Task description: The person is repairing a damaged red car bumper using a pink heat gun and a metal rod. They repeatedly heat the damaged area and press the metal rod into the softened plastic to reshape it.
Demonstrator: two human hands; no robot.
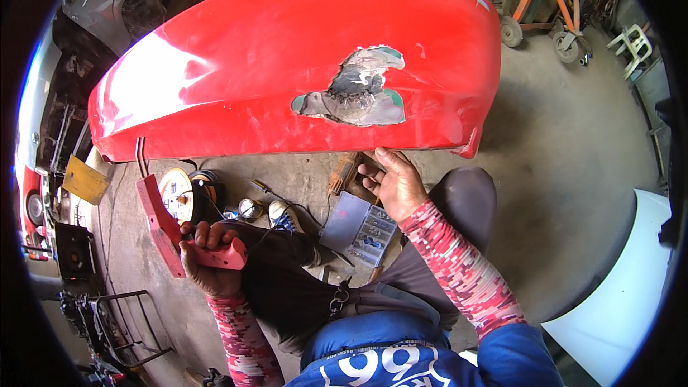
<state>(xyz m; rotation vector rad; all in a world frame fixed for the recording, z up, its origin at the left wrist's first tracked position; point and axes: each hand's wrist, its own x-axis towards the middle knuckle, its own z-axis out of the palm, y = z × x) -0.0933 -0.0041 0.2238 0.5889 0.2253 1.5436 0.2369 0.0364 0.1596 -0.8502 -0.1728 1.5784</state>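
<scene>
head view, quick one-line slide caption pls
Left grip holding a red two-pronged tool, right grip at the lower edge of a red panel with a rough, mostly grey patch.

The left hand (208,281) hides part of the red tool (161,223).
</scene>
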